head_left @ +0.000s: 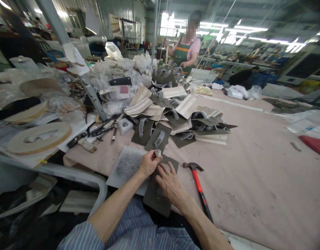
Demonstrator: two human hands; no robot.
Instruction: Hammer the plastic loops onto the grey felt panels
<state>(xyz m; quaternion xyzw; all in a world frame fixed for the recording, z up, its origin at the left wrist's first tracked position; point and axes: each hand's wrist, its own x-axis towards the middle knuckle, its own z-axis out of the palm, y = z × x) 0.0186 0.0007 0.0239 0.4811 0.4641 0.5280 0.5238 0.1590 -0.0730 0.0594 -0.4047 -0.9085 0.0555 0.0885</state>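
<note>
A dark grey-green flat panel lies in front of me, at the near edge of the table. My left hand is closed on a small whitish cylinder, held above the panel's far part. What the cylinder is, I cannot make out. My right hand rests on the same panel, its fingers apart and stretched out, partly covering a pale plastic-wrapped piece. Under and left of the panel is a light board with a worn, speckled surface. To the right, a claw hammer with a red and black handle lies on the table.
Beyond my hands is a heap of similar panels with wrapped handles. Hand tools and a large tape roll lie left, near a metal post. A person in a green apron stands across the table.
</note>
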